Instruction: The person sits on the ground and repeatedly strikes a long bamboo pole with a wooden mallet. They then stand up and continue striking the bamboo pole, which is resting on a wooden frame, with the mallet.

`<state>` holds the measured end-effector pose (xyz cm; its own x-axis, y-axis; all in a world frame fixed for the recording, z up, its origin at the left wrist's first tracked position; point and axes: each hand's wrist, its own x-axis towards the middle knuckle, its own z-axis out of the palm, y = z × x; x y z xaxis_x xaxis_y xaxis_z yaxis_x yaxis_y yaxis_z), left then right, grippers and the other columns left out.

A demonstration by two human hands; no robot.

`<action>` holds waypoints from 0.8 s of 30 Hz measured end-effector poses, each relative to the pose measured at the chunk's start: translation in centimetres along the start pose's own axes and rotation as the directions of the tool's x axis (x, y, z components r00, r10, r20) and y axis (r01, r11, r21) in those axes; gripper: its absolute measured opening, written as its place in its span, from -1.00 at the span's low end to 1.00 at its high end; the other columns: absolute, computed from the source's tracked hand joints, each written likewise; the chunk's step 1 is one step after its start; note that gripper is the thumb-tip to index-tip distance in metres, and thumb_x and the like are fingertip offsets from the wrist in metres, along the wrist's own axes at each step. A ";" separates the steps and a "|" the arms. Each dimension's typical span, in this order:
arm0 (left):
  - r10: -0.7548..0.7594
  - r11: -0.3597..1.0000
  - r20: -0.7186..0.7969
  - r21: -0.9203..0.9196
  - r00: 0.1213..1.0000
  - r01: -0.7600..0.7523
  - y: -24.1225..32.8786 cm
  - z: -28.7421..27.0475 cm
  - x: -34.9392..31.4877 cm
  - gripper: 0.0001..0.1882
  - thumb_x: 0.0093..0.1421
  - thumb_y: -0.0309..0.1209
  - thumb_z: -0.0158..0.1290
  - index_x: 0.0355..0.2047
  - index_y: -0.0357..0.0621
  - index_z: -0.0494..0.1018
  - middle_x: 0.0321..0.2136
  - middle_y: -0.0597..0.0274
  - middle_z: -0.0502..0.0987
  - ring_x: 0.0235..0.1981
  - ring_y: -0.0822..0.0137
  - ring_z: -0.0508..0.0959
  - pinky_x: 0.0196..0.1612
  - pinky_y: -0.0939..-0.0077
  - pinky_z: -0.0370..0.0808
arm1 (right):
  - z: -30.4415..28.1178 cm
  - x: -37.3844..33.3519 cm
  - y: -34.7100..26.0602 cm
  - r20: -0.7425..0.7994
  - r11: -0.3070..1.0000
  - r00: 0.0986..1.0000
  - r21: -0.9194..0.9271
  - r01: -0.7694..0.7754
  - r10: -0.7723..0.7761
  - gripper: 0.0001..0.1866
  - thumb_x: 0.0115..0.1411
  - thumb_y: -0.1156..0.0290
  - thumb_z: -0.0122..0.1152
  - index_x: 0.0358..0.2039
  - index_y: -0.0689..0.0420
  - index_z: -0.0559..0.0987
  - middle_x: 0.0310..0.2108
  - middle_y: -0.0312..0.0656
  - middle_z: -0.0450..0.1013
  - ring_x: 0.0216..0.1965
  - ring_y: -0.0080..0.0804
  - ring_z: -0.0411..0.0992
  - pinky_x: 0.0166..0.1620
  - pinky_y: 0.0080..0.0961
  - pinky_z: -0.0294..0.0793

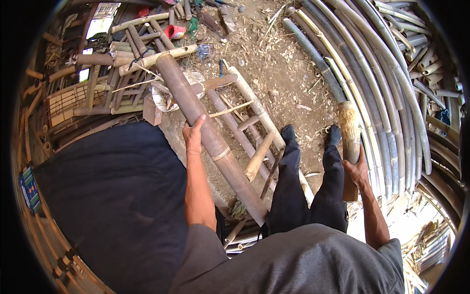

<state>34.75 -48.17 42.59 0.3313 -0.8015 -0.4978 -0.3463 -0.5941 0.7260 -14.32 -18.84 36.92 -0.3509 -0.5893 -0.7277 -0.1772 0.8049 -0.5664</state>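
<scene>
A thick brown bamboo pole [208,134] slants across the middle, from the lower centre up to the far left. My left hand [194,134] is closed on its left side, thumb on top and fingers mostly hidden. Beside my right leg, my right hand [359,171] grips a short, thick wooden log [349,130] that stands nearly upright. Its top is pale and battered. Under and beside the pole lies a ladder-like bamboo frame [259,115]. A shorter piece of bamboo [260,156] rests across the frame, close to the pole.
Long bamboo poles [377,68] lie in a curved row at right. At far left are stacked bamboo frames [132,54], a red container [175,32] and a cardboard box [152,110]. A large dark cloth [117,206] covers the near left. Wood chips litter the dirt ground [289,68].
</scene>
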 end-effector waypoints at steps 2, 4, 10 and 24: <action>0.040 0.999 0.063 0.002 0.997 -0.040 0.1 -0.5 0.5 -0.31 0.01 -0.22 0.35 0.06 -0.37 0.40 -0.09 0.10 0.52 -0.14 0.26 0.54 -0.04 0.33 0.48 | 0.8 0.2 -1.4 0.027 0.999 0.999 -0.009 -0.037 0.037 0.11 -0.08 0.26 0.41 0.43 0.13 -0.01 0.13 0.28 0.37 0.11 0.05 0.44 0.15 -0.25 0.43; 0.055 0.998 0.098 -0.044 0.994 -0.051 0.2 -1.1 1.5 -0.36 0.01 -0.25 0.35 0.04 -0.35 0.41 -0.12 0.13 0.53 -0.16 0.27 0.54 -0.07 0.35 0.49 | 2.2 0.3 -2.6 0.062 0.998 0.997 -0.041 -0.045 0.047 0.10 -0.07 0.26 0.39 0.43 0.11 -0.02 0.11 0.28 0.38 0.08 0.07 0.46 0.15 -0.26 0.44; -0.012 1.000 0.174 -0.007 0.985 0.014 2.9 -2.2 5.0 -0.32 0.05 -0.16 0.34 0.04 -0.38 0.40 -0.13 0.09 0.53 -0.14 0.23 0.54 -0.05 0.30 0.50 | 8.0 -0.4 -8.1 0.319 0.995 0.947 -0.098 0.001 0.030 0.11 -0.08 0.22 0.41 0.42 0.11 0.01 0.07 0.32 0.41 0.08 0.09 0.46 0.16 -0.25 0.43; -0.111 0.923 0.265 -0.329 0.958 0.198 1.9 -3.0 5.1 -0.28 0.23 0.03 0.15 0.24 -0.14 0.27 0.06 0.12 0.45 0.03 0.14 0.48 0.09 0.23 0.47 | 16.2 -0.2 -9.3 0.526 0.994 0.848 -0.104 -0.015 0.068 0.15 -0.10 0.10 0.41 0.43 0.10 -0.03 0.04 0.31 0.44 0.10 0.14 0.44 0.15 -0.18 0.41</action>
<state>38.42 -53.21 42.83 0.1232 -0.7197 -0.6832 0.0348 -0.6849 0.7278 2.32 -27.35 36.08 0.1740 -0.4817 -0.8589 -0.2668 0.8165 -0.5120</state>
